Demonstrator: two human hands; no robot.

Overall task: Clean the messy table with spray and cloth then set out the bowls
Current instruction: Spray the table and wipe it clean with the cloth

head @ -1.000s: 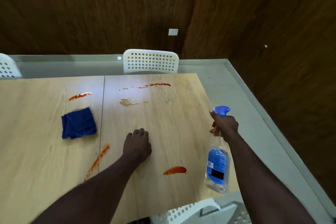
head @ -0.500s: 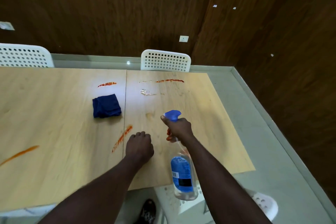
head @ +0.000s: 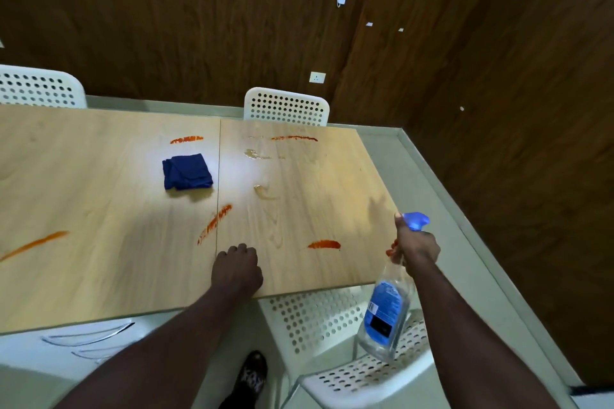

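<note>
Blue-nozzled spray bottle (head: 385,315) clamped in right hand (head: 417,246); left hand (head: 237,267) fisted, grip empty, resting on table (head: 99,209).

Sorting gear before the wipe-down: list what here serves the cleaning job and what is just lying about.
For the job: clear plastic spray bottle with blue label, held in the right hand; folded dark blue cloth; orange-red smeared streaks; light wooden table.
Just about: white perforated plastic chairs; white wall socket.

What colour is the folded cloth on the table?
Dark blue; the folded cloth shows best in the head view.
</note>
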